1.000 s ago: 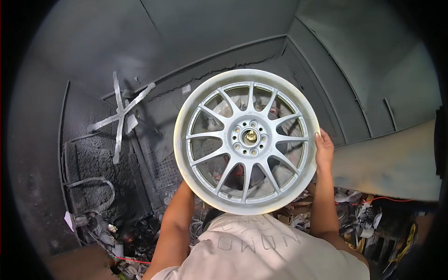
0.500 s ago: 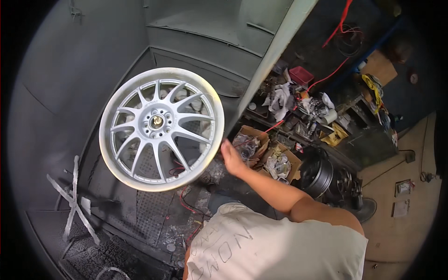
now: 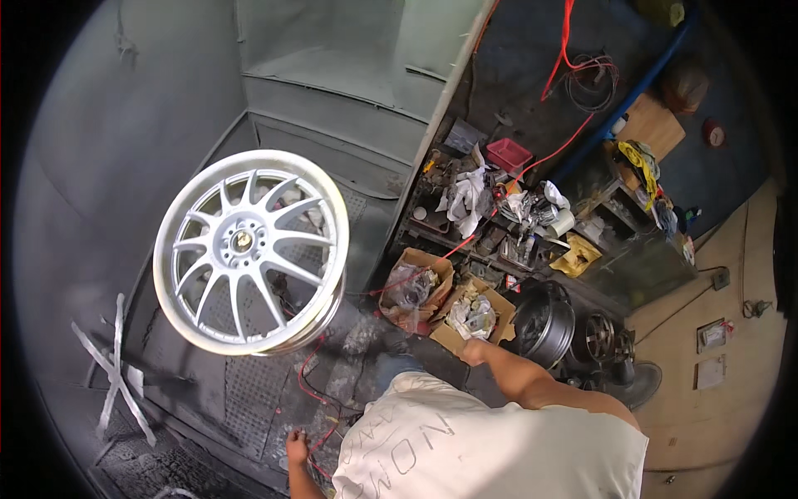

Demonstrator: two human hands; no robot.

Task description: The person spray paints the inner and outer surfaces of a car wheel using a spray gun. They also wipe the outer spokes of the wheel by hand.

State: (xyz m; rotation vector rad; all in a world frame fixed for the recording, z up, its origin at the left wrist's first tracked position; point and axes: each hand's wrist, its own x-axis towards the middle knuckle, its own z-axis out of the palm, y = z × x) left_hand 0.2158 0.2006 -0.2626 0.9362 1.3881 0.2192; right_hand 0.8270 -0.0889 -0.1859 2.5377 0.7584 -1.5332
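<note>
A silver multi-spoke wheel rim [image 3: 283, 239] with a pale outer lip and a dark and gold centre cap is held up off the floor in the spray-coated bay, on a support hidden behind it. My right hand [image 3: 474, 352] is away from the rim, in front of a cardboard box, its fingers curled in with nothing visible in them. Low in the picture, my left hand [image 3: 297, 447] hangs beside my shirt, loosely closed and apart from the wheel, near a red hose [image 3: 307, 384] on the floor.
A whitish crossed metal stand [image 3: 115, 366] is at the left. Cardboard boxes [image 3: 490, 314] of crumpled waste sit before a cluttered workbench [image 3: 507, 224]. Dark wheels [image 3: 544, 324] stand further right. A red cord [image 3: 565, 154] runs above the bench, and a partition edge [image 3: 424, 158] divides bay from workshop.
My right hand has left the wheel's edge and moved right, toward my body. My left hand has come into view. The wheel sits lower and further left in the picture as the view shifts.
</note>
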